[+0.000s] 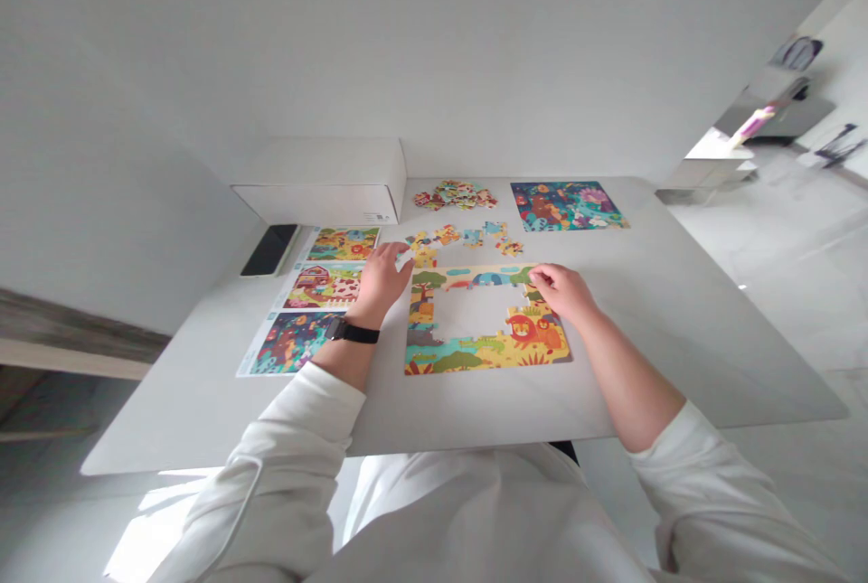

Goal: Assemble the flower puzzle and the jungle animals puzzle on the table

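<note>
My left hand pinches a small pale jigsaw piece at its fingertips, just above a scatter of loose pieces. A black watch circles that wrist. My right hand rests its fingertips on the upper right of a part-built jungle jigsaw puzzle, and I cannot tell whether they grip a piece. The puzzle shows a lion scene around its border, with a pale gap in the middle. A heap of pieces lies farther back.
A white cardboard box and a black phone stand at the far left of the white table. Printed picture sheets lie along the left side, and another lies at the back. A shelf stands beyond the table at right.
</note>
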The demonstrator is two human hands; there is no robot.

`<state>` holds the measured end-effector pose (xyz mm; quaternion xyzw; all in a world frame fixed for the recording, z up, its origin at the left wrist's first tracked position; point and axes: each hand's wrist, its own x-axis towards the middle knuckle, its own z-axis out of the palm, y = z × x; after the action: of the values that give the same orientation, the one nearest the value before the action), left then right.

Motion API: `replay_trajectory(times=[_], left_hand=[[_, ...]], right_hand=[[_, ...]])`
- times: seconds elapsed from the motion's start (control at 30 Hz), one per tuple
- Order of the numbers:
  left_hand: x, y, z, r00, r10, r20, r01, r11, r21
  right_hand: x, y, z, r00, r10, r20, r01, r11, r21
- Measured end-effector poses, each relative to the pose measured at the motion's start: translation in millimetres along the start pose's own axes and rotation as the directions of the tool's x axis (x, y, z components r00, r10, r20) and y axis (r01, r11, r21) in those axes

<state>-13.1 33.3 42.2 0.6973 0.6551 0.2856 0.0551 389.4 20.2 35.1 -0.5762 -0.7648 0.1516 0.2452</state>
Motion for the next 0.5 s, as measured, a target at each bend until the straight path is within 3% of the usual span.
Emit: replay_trajectory(times=[0.17, 0.3, 0.5], left_hand=[[-4, -2, 16.6, 0.998, 0.041, 0.054, -0.046, 0.994, 0.096], [2, 0, 18.0, 0.994, 0.003, 0.114, -0.019, 0.99, 0.137], [8, 3, 16.3, 0.991, -0.028, 0.134, 0.019, 0.997, 0.068]], right_hand=[[0, -2, 1, 1.0, 0.019, 0.001, -0.019, 1.0, 0.007], [0, -2, 2, 1.0, 0.021, 0.006, -0.021, 1.0, 0.006], [-1, -4, 2, 0.999, 0.035, 0.017, -0.036, 0.999, 0.007]])
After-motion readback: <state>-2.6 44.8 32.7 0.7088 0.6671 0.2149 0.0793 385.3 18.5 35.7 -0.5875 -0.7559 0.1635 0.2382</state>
